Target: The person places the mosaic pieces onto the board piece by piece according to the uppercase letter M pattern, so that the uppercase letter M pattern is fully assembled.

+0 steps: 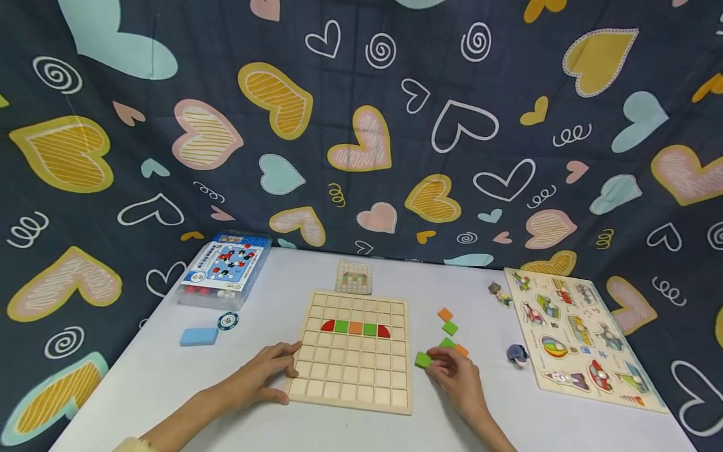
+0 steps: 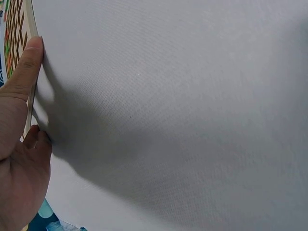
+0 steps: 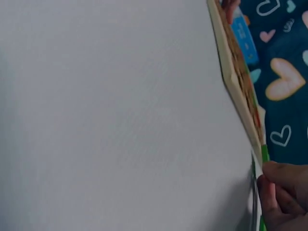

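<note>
A wooden grid board (image 1: 350, 376) lies on the table, with a row of red quarter-round, green and orange pieces (image 1: 356, 328) set in its cells. My left hand (image 1: 265, 376) rests along the board's left edge; the left wrist view shows the thumb (image 2: 30, 65) against that edge. To the right of the board, my right hand (image 1: 460, 380) pinches a green square tile (image 1: 423, 360) between thumb and fingers, and the same tile (image 3: 265, 153) shows in the right wrist view. Loose orange (image 1: 445, 314) and green tiles (image 1: 450, 328) lie just beyond that hand.
Behind the board lies a small pattern card (image 1: 354, 278). At the left are a boxed molecule set (image 1: 226, 270), a blue block (image 1: 199, 336) and a round chip (image 1: 228, 321). A picture peg puzzle (image 1: 582, 339) and small figures (image 1: 516, 355) occupy the right. A heart-print cloth (image 1: 361, 125) hangs behind.
</note>
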The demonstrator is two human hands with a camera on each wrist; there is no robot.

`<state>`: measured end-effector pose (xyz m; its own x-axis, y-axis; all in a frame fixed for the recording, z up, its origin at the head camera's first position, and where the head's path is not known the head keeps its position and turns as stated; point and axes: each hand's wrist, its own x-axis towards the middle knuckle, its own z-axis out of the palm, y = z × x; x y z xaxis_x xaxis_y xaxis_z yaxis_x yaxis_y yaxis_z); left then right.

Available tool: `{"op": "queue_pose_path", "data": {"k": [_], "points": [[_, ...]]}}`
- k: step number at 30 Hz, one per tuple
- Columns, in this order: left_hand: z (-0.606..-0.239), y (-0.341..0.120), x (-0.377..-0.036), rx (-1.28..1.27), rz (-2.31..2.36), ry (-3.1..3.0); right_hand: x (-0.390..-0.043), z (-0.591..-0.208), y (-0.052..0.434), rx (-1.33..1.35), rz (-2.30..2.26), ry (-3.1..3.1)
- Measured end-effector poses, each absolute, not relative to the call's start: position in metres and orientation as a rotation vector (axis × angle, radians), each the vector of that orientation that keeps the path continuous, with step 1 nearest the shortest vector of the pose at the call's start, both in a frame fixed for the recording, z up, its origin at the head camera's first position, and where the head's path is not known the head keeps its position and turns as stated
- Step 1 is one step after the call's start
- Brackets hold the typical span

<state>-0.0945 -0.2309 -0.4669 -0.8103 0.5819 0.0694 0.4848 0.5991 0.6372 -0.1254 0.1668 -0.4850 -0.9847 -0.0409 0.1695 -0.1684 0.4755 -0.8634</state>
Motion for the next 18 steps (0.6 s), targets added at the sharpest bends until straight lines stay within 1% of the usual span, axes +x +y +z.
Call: {"op": "queue_pose_path", "data": {"k": [10,18], "points": [[-0.466,-0.230,-0.094,0.887,0.986,2.679,-0.131,-0.478,0.126,0.248,1.728,-2.526],[-0.465,-0.231,-0.095,0.904,0.975,2.689,-0.139,-0.477,0.078,0.400,1.816,-2.534]]}}
